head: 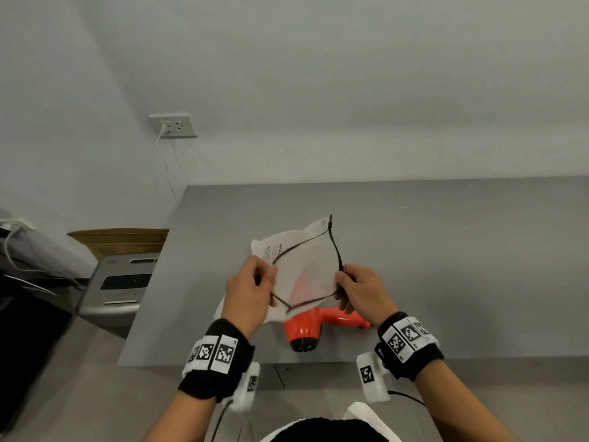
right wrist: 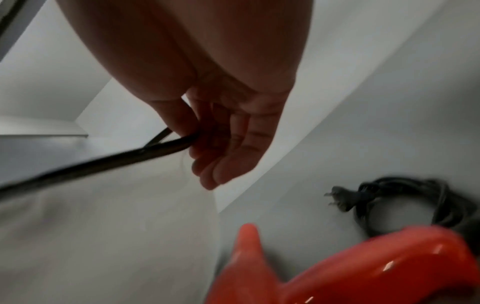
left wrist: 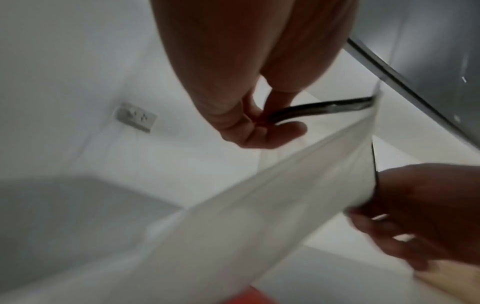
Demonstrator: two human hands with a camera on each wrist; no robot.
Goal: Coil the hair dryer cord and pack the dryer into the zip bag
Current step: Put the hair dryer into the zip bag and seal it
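Both forearms reach forward over the near edge of the grey tabletop [head: 414, 237], wrists raised, backs of the hands turned up toward the head camera. The left hand [head: 250, 295] sits at about 9 o'clock of the bag [head: 302, 266], its fingers [left wrist: 262, 131] curled and pinching the dark zip edge on that side. The right hand [head: 361, 291] sits at about 3 o'clock of the bag, thumb and forefinger pinching the dark zip edge [right wrist: 166, 147] there while the other fingers [right wrist: 228, 164] hang loosely bent. Between them the two hands hold the bag's mouth pulled apart into a wide, roughly diamond-shaped opening, lifted off the tabletop and tilted toward the person.

There is one bag, white and semi-transparent, with printed text near its left side. There is one hair dryer [head: 315, 327], red-orange with a black end, lying on the tabletop at 6 o'clock of the bag, just under its lower edge, its handle pointing to 3 o'clock beneath the right hand. It is outside the bag. Its one black cord [right wrist: 405, 203] lies in a loose coil on the tabletop beside the handle, the plug [right wrist: 342, 200] sticking out of the coil; this shows only in the right wrist view.

One wall socket [head: 173, 126] is at 11 o'clock on the wall, with one white cable [head: 165, 161] hanging from it. Each wrist wears one black band with square markers.
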